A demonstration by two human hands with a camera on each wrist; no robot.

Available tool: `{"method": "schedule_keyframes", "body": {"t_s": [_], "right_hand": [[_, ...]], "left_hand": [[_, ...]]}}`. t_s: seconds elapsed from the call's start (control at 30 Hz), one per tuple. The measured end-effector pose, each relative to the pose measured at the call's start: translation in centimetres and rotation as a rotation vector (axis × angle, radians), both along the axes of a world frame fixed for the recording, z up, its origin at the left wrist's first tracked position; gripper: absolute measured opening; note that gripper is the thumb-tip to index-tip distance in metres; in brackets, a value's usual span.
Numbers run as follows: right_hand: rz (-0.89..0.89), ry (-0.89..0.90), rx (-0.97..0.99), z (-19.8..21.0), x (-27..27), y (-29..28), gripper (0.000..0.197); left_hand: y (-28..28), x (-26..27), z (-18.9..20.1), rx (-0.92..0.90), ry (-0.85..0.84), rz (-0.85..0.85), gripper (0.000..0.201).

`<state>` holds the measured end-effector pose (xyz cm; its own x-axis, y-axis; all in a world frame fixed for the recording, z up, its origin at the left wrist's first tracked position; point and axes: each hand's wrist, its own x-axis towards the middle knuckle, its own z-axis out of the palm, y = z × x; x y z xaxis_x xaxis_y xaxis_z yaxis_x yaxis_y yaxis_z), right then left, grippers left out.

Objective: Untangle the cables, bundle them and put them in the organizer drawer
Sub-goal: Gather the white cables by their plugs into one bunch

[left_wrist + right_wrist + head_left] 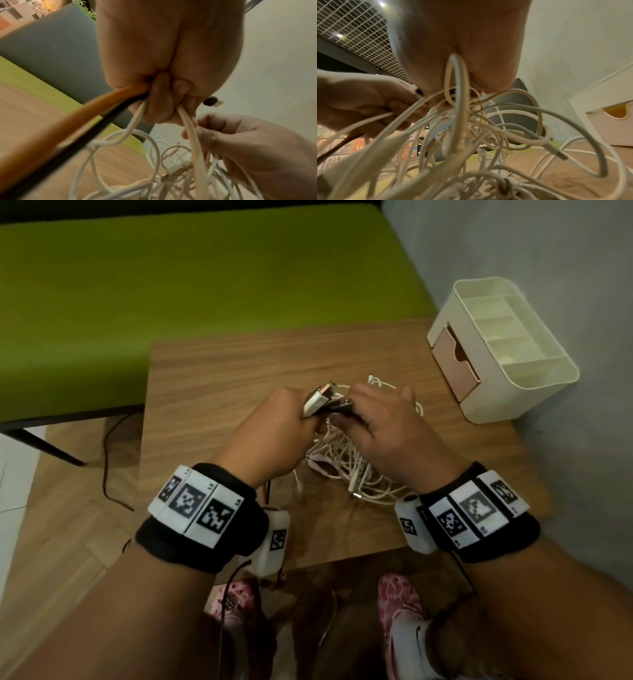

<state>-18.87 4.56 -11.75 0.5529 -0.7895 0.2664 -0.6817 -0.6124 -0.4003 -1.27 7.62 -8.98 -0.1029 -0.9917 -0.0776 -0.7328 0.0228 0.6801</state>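
Left hand [274, 426] is clenched on gathered USB plugs [323, 400]; right hand [380, 419] apparently grasps tangled white cables [346, 463]. Bundling and the organizer drawer [455, 364] remain.

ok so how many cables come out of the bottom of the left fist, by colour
cables leaving the left hand grip, left wrist view:
orange cable: 1
black cable: 1
white cables: 2
total: 4
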Motion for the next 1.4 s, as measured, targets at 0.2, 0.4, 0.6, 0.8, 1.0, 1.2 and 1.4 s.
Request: {"method": "schedule_keyframes", "body": {"t_s": [0.2, 0.4, 0.6, 0.8, 1.0, 1.2, 1.4], "right_hand": [[-0.149, 0.053, 0.250, 0.5, -1.1, -0.8, 0.047], [-0.214, 0.309, 0.300, 0.9, -1.0, -0.8, 0.058], [-0.175, -0.145, 0.088, 2.6, -1.7, -0.4, 0.037], [0.054, -0.385, 0.560, 2.0, -0.1, 0.8, 0.028], [0.038, -0.118, 0.629, 0.4, -0.4, 0.2, 0.010], [-0.005, -0.281, 0.374, -0.1, -0.2, -0.1, 0.019], [0.051, -0.238, 0.166, -1.4, 0.3, -0.3, 0.029]], "left_hand": [[0.5, 2.8, 1.2, 0.170, 0.947, 0.124, 0.028], [0.3, 4.3, 1.1, 0.199, 0.937, 0.079, 0.031], [0.1, 3.2, 0.3, 0.202, 0.784, 0.098, 0.030], [0.5, 2.1, 0.7, 0.197, 0.865, 0.040, 0.029], [0.5, 3.1, 1.0, 0.166, 0.811, 0.092, 0.033], [0.0, 4.5, -0.3, 0.120, 0.089, 0.250, 0.022], [-0.1, 2.5, -0.5, -0.068, 0.208, 0.265, 0.025]]}}
